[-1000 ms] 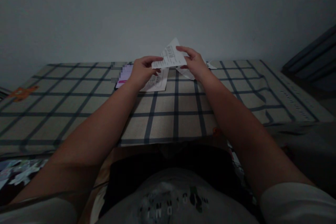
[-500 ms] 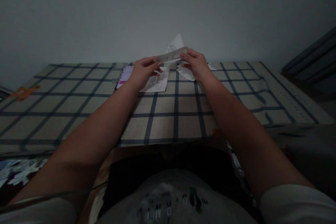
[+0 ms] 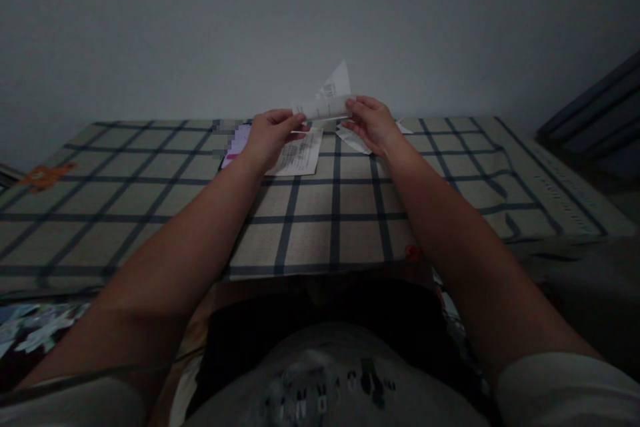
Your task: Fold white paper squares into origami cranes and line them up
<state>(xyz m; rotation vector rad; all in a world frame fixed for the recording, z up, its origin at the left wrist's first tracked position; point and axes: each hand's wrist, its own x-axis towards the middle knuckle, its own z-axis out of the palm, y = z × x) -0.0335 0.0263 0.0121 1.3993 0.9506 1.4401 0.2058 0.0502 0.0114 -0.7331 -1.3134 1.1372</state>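
Both my hands hold a small white printed paper slip (image 3: 326,100) up above the checked cloth (image 3: 335,213). My left hand (image 3: 269,137) pinches its left end, fingers closed. My right hand (image 3: 373,124) pinches the right end. The slip is folded over, with one corner standing up as a point. Under my hands another printed sheet (image 3: 300,157) lies flat on the cloth. A further white paper (image 3: 354,139) lies just below my right hand.
A phone with a lit pink screen (image 3: 235,145) lies left of the flat sheet. An orange object (image 3: 43,175) sits at the cloth's far left edge. A plain wall rises behind. Dark furniture (image 3: 595,120) stands at the right.
The slip was held facing me with its print showing; it has since been folded over into a narrow band with a raised corner. Both hands stayed in about the same place.
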